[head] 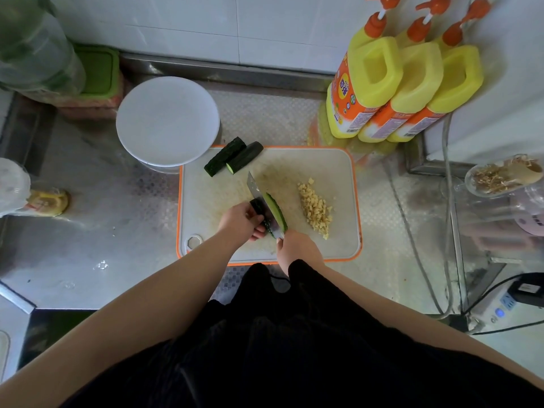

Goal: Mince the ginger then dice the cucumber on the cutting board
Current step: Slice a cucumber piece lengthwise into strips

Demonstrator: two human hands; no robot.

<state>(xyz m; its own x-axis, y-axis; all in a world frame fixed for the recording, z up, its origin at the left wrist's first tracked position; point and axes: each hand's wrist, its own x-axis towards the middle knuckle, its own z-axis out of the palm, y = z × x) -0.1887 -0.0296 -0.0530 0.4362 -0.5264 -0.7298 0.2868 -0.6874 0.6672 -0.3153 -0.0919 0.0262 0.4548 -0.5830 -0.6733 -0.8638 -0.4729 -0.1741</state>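
A white cutting board (pixel 323 166) with an orange rim lies on the steel counter. A pile of chopped ginger (pixel 316 209) sits on its right half. Two dark cucumber pieces (pixel 232 156) lie at the board's far left corner. At the board's middle, my left hand (pixel 243 221) grips a cucumber piece (pixel 260 209). My right hand (pixel 297 250) grips the handle of a knife (pixel 255 188), whose blade runs lengthwise through that cucumber. A cut strip with pale green flesh (pixel 276 212) lies along the blade's right side.
A stack of white plates (pixel 167 122) stands just left of the board's far corner. Three yellow bottles (pixel 403 83) with orange pumps stand at the back right. A green-lidded container (pixel 97 72) is at the back left. Cables and a power strip (pixel 500 307) lie at the right.
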